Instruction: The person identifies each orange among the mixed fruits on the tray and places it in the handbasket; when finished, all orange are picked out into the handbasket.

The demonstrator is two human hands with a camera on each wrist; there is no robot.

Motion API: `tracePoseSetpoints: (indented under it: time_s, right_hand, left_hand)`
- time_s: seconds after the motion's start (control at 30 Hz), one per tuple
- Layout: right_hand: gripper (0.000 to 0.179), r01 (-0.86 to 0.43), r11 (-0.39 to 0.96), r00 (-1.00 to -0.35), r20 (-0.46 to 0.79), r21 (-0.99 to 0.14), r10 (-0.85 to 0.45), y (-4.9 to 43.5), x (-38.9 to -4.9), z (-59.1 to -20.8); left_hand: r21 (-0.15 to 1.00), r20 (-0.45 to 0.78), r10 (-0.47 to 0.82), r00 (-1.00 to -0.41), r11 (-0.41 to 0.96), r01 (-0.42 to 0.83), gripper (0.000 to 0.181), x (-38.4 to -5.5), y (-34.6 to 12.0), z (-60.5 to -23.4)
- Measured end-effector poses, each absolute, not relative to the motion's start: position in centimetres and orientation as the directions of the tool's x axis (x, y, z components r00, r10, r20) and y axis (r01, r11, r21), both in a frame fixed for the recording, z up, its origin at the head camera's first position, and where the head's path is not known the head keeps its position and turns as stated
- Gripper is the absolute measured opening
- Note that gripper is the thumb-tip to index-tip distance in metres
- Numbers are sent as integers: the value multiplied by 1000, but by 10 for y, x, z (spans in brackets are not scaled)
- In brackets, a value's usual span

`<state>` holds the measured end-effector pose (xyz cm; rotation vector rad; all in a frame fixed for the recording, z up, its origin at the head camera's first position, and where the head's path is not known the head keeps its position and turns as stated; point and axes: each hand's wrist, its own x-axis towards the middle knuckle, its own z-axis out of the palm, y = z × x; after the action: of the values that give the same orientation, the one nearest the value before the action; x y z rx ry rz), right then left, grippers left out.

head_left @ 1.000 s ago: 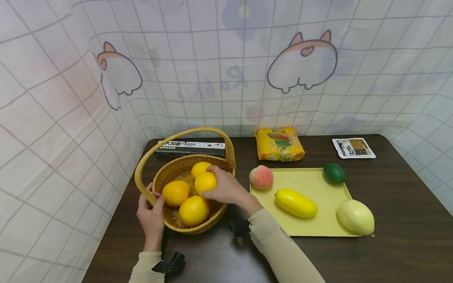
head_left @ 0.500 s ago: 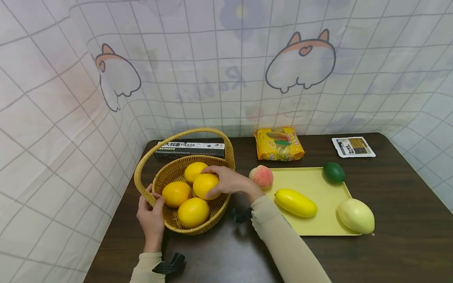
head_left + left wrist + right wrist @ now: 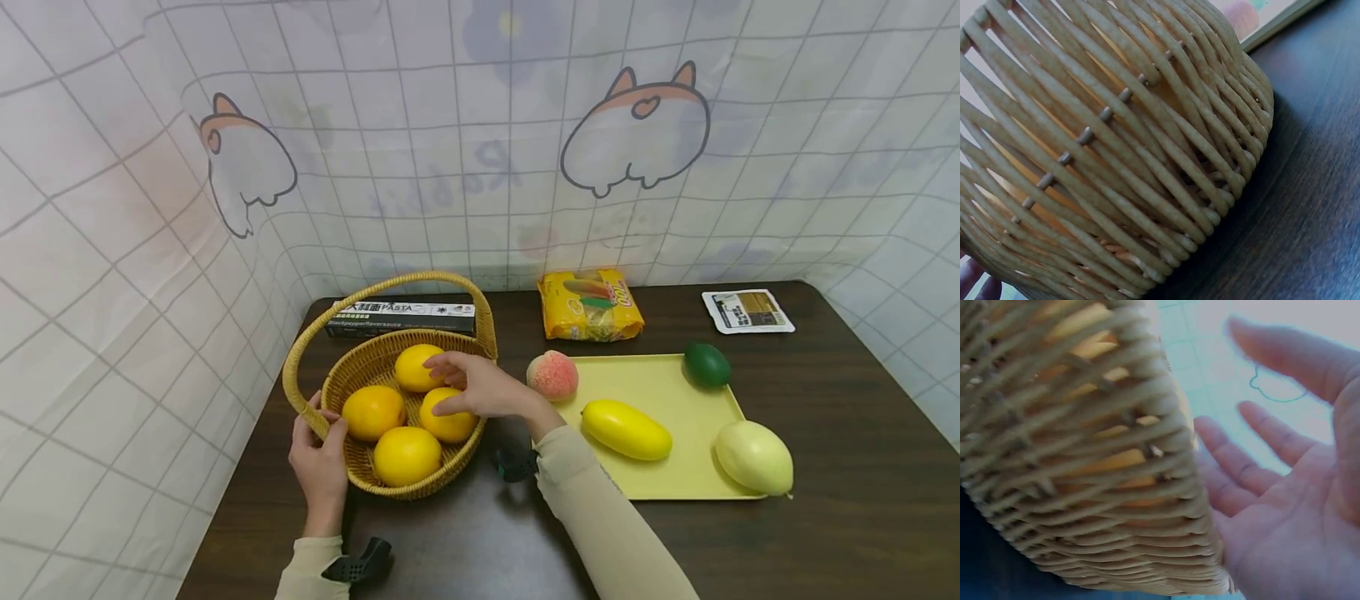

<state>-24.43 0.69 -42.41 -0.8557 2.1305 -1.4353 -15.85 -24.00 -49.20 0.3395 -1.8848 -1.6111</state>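
Note:
A wicker basket [image 3: 408, 489] with a tall arched handle stands at the left of the table, several round yellow fruits inside. My left hand [image 3: 321, 467] grips it at the left rim by the foot of the handle, thumb inside and fingers outside. Over the basket's right side is my right hand [image 3: 487, 387], fingers spread and grasping nothing. Below its thumb lies one yellow fruit [image 3: 447, 417]; another yellow fruit [image 3: 417, 368] sits by its fingertips. The right wrist view shows the right palm [image 3: 1291, 531] beside the basket's weave, thumb and fingers apart.
A pale yellow tray [image 3: 697, 475] bears a peach [image 3: 553, 375], a long yellow fruit [image 3: 627, 429], a dark green fruit [image 3: 707, 367] and a pale green fruit [image 3: 754, 458]. Behind are a pasta box [image 3: 405, 319], a yellow packet [image 3: 591, 306] and a white sachet [image 3: 748, 312].
My right hand has let go of a yellow fruit, which now lies lower at the basket's right side, and its fingers have spread. My left hand keeps its hold on the basket.

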Motion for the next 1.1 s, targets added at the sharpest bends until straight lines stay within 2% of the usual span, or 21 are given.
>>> tracePoseSetpoints:
  time_s: [0.1, 0.23, 0.4, 0.83, 1.1]
  right_hand:
    - [62, -281, 211, -727, 65, -936, -683, 8, -235, -429]
    - [59, -337, 201, -752, 135, -920, -645, 9, -219, -434]
    - [49, -398, 210, -773, 204, -893, -600, 15, -201, -435]
    - [47, -417, 115, -755, 272, -902, -597, 33, -180, -421]
    - [45, -435, 102, -760, 304, -894, -574, 37, -174, -415]
  left_hand:
    - [953, 294, -575, -763, 235, 189, 12, -153, -235, -480]
    - [947, 309, -580, -754, 258, 190, 11, -147, -229, -470]
    - [947, 311, -582, -752, 254, 196, 11, -154, -237, -485]
    - [948, 314, -582, -750, 236, 214, 11, -160, -241, -492]
    - [971, 236, -610, -756, 179, 158, 15, -156, -237, -492]
